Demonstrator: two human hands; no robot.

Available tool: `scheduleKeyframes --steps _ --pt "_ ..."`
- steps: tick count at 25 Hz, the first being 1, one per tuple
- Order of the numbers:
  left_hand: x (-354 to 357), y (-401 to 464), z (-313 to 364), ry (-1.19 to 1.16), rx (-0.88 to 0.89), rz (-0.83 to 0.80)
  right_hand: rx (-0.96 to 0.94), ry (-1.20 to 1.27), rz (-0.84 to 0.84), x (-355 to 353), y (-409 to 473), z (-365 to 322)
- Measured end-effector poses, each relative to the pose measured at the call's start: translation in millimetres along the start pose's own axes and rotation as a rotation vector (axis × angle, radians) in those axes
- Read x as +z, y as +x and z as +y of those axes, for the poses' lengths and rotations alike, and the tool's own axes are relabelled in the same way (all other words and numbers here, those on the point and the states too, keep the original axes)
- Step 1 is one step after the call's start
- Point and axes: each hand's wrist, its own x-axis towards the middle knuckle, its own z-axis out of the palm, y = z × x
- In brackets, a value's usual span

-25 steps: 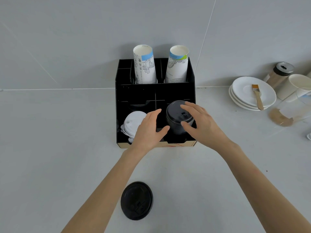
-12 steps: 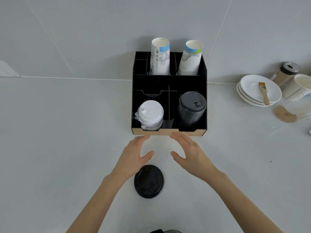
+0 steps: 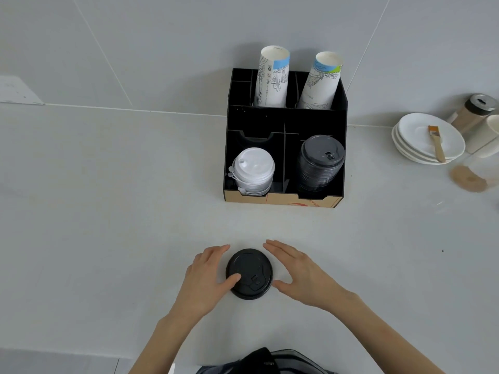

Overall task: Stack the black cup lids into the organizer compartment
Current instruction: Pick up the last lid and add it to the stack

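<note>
Half a second ago my hands were up near the front of the organizer (image 3: 280, 118), with the loose black lid (image 3: 249, 273) below them. Now both hands have come back toward me and sit on either side of that lid. The lid lies flat on the white bench (image 3: 108, 211), right between my hands.

My left hand (image 3: 206, 279) is open and curved. Its thumb rests on top of the lid near the left edge, and its fingers (image 3: 216, 252) curl around the lid's far left side. My right hand (image 3: 301, 276) is open too, palm turned toward the lid. Its thumb tip is just beside the lid's right edge, and I cannot tell if it touches. Its fingers point up and away from me, near the lid but a little apart from it. Neither hand has lifted the lid.

Far past my fingertips stands the organizer. In its front right compartment sits the tall stack of black lids (image 3: 321, 164). It looks the same as before. In the front left compartment sits a shorter stack of white lids (image 3: 253, 171). Two paper cup stacks (image 3: 272, 78) stand in the back compartments.

Off past my right hand, well away, are white saucers (image 3: 413, 143) with a small brush (image 3: 436, 143) lying on them.
</note>
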Motion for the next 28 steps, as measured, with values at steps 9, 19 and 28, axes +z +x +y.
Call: scheduleKeyframes --steps 9,19,28 --pt "15 -15 -7 0.054 0.005 -0.04 -0.001 0.043 -0.012 18 6 -4" --pt "9 -2 10 0.02 0.104 -0.061 -0.019 0.122 0.107 4 -1 -4" --pt "-11 25 45 -0.012 0.237 -0.018 -0.049 0.128 0.292 -36 -5 3"
